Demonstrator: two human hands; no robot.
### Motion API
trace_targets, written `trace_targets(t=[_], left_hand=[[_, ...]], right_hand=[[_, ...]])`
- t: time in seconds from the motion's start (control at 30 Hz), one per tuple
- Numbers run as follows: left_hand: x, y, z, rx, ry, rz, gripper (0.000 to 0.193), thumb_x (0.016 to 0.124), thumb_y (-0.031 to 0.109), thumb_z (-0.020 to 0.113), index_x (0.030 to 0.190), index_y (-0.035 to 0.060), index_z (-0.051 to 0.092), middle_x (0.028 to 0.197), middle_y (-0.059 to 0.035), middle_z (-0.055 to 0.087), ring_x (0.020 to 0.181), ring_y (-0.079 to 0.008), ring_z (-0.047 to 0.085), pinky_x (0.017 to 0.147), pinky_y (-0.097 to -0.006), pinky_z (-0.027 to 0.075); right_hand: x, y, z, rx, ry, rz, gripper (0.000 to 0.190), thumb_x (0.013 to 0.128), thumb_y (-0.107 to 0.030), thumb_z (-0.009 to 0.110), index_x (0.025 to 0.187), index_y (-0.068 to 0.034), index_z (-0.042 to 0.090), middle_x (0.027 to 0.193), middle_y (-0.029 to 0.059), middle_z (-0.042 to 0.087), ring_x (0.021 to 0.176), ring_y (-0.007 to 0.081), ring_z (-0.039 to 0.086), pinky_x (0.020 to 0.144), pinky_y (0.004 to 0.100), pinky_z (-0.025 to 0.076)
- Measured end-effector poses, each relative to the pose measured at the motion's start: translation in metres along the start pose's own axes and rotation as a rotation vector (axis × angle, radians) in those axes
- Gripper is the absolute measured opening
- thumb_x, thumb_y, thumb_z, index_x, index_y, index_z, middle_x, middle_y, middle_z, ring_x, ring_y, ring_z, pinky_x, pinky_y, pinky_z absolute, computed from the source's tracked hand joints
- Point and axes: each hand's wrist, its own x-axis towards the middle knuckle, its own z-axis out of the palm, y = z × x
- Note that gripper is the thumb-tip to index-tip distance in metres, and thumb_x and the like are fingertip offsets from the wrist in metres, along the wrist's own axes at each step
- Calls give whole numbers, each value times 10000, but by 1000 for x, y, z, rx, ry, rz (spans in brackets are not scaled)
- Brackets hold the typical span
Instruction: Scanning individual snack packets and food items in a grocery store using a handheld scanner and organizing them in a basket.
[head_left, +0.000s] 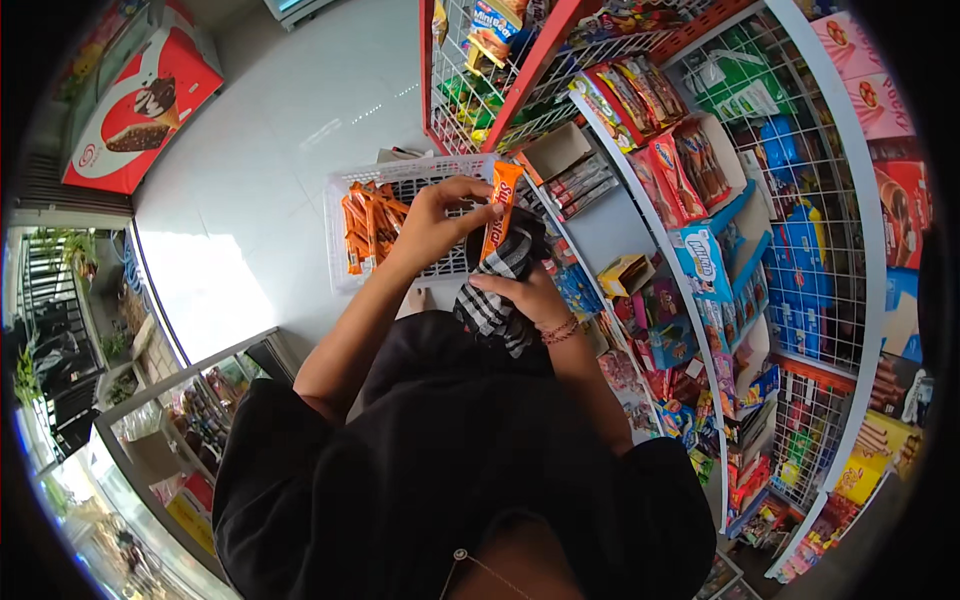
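An orange-wrapped snack bar (502, 202) stands nearly upright between my hands. My left hand (450, 217) pinches its side between thumb and fingers. With my right hand (529, 292) I hold a black-and-white checked cloth (499, 277), bunched around the bar's lower end; a beaded bracelet is on that wrist. Beyond my left forearm, a white plastic basket (335, 259) holds several more orange-wrapped bars (367, 225) in a loose pile at its left side. The basket's right part is partly hidden behind my hands.
Metal shelves (660, 232) with boxed snacks curve along the right, beside a red-framed wire rack (525, 75). An open cardboard box (559, 154) sits on a shelf near the basket. A red ice cream freezer (150, 105) stands far left; a glass display case (187, 375) is at lower left.
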Motion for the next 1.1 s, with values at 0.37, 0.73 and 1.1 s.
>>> trace_targets(t=[0.37,0.73,1.1], left_hand=[[3,3,-2,-350,381,-147,219,879,224,597,1009,51,627,876,-6,623,784,-74,578,698,-254,492],[-14,-6,-7,-280,586,-149,223,869,222,614,1028,65,621,839,14,594,760,-52,557,647,-229,496],[-27,-41,19,-304,517,-224,203,882,213,600,1014,61,619,907,-9,624,831,-76,585,685,-267,530]], right_hand=[[-8,15,-42,-141,-255,135,499,666,-186,791,1072,-15,558,1030,61,586,967,143,541,863,290,431],[-6,29,-83,-66,228,-78,268,808,-193,694,991,-17,605,943,38,618,864,142,574,783,278,452],[6,53,-141,150,209,454,574,948,-412,275,1323,14,356,1301,131,450,1217,186,411,1036,278,276]])
